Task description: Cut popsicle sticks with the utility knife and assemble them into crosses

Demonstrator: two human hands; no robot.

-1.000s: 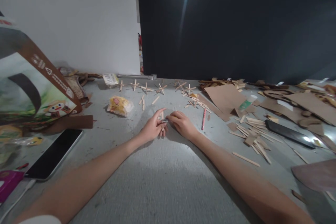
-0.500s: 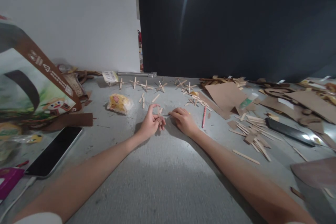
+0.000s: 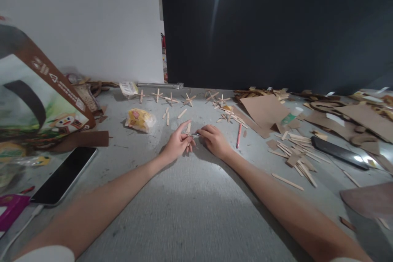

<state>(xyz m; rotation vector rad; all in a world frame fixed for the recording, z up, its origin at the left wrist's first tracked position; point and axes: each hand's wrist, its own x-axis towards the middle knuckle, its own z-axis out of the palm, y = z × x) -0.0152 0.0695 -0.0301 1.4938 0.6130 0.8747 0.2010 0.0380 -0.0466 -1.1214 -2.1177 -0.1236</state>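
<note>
So on my end of the feed, going by the yellow wrapped packet (image 3: 138, 120), there's a printed carry bag (image 3: 18, 98) well off to its left, plus a smartphone (image 3: 64, 176) left of it and closer to me. Just beyond the packet a row of crossed craft sticks (image 3: 158, 95) starts and runs off to its right. Right of the packet and a bit nearer, I've got the left hand (image 3: 177, 143) pinching a wooden stick piece (image 3: 189, 126) between thumb and fingers. The right hand (image 3: 216, 141), further right of the packet, has its fingertips pinched on a thin metal tool (image 3: 194, 134) pointing at that piece; too small for me to tell what tool, or if it's touching. Past that, still right of the packet: a pink stick (image 3: 238, 136), then way over, a loose craft stick pile (image 3: 302, 170) and a black oblong device (image 3: 339, 152).
</note>
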